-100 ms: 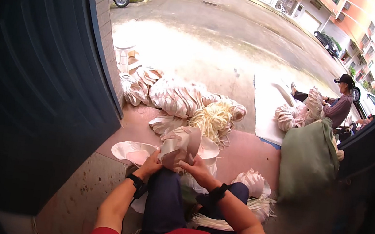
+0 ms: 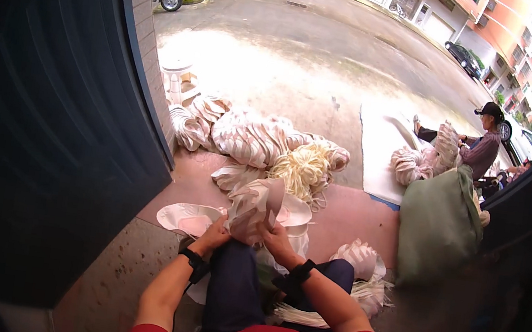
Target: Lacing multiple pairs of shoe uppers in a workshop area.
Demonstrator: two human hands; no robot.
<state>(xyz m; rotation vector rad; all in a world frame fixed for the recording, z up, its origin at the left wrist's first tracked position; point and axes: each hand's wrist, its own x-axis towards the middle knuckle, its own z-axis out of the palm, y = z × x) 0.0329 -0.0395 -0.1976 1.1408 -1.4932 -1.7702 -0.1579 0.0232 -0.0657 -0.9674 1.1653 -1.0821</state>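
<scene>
Above my knees I hold a stack of pale pinkish shoe uppers [image 2: 250, 207], nested together with overlapping edges. At its lower left, my left hand [image 2: 214, 234] is closed on the edge. From the right side my right hand [image 2: 279, 243] grips it too, fingers partly hidden behind the pieces. Just left of my left hand lies a loose white shoe upper [image 2: 182, 217]. Beyond the held stack, more white pieces [image 2: 297, 212] lie beside a bunch of cream-coloured laces or strips [image 2: 301, 167].
Long bundles of stacked uppers [image 2: 249, 138] lie across the doorway. Another bundle [image 2: 358, 259] sits by my right knee. A full green sack [image 2: 439, 226] stands at the right. Outside, a person in a cap [image 2: 484, 144] sits by more bundles. A dark door [image 2: 50, 124] flanks the left.
The held stack has turned slightly, showing more of its layered edges. My right hand has shifted a little, its fingers now further behind the stack.
</scene>
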